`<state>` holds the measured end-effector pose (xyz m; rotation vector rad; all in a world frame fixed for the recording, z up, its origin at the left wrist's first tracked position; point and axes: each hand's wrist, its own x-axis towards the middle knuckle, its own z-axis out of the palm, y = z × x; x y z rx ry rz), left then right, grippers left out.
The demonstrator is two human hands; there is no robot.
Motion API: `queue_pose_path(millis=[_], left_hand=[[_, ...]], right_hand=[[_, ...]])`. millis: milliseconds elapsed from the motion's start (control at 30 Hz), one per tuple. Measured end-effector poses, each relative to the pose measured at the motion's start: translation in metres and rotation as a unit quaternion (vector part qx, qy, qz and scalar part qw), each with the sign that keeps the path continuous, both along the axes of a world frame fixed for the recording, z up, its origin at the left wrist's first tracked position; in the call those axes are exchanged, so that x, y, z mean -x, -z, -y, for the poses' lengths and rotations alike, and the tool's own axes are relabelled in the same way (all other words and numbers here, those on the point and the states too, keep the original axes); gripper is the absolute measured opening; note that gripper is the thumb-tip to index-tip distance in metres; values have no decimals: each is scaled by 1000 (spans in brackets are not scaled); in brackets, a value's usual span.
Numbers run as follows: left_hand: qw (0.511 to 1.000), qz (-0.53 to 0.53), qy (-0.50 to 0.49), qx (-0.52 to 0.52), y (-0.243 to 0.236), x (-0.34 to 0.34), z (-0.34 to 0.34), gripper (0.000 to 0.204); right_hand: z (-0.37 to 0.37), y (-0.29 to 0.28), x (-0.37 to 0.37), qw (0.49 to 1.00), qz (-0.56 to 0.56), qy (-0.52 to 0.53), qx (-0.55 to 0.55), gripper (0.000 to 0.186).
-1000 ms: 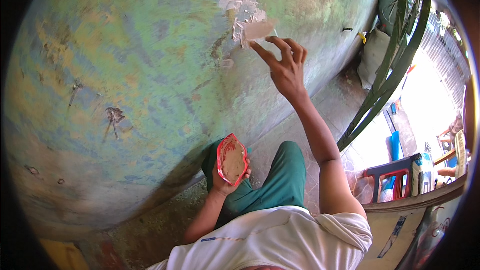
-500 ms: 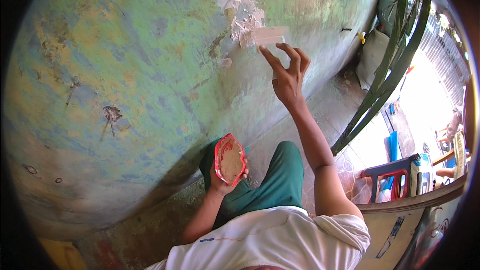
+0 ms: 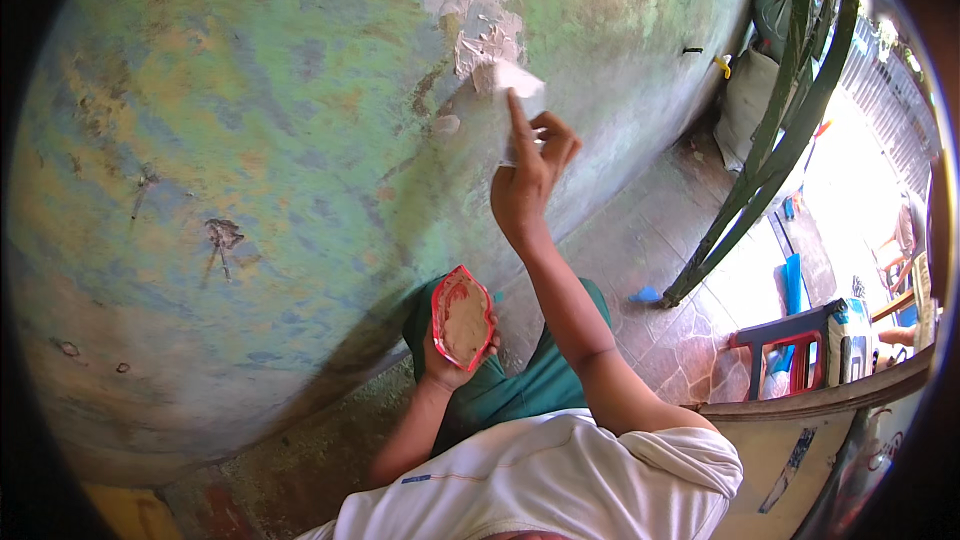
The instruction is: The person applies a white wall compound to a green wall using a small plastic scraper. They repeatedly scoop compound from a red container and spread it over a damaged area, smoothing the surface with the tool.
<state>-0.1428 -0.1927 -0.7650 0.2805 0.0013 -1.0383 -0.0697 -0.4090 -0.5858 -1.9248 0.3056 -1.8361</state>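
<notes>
My left hand is wrapped round a red-rimmed, cut-open container and holds it in front of my knees. Beige-grey putty fills it. Farther up, my right hand grips a pale flat putty scraper, with the index finger stretched along its face. The scraper's far edge is at the lower end of a rough whitish putty patch on the wall. A thin, smeared layer continues above that patch. Whether the blade presses on the wall I cannot tell.
The worn green wall has a chipped hole at left. Long dark green strips hang down on the right. Beyond them are a whitish sack and a dark-and-red plastic stool. A curved ledge runs at lower right.
My right hand has moved left and slightly down, turning the scraper more upright against the putty patch. My left hand holds the container almost still.
</notes>
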Motion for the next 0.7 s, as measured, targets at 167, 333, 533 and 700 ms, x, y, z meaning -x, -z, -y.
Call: queue_pose_path(millis=[167, 333, 533, 700], left_hand=[[1000, -8, 9, -5, 0, 1, 1, 77], [1000, 6, -3, -2, 1, 1, 1, 78], [1000, -2, 10, 8, -2, 1, 0, 79], [1000, -5, 2, 15, -3, 1, 1, 79]], right_hand=[[2, -5, 2, 997, -75, -2, -30, 81], [-6, -13, 0, 999, 36, 11, -20, 77], [-5, -25, -23, 998, -23, 10, 62, 70], [-2, -22, -28, 992, -99, 41, 72, 66]])
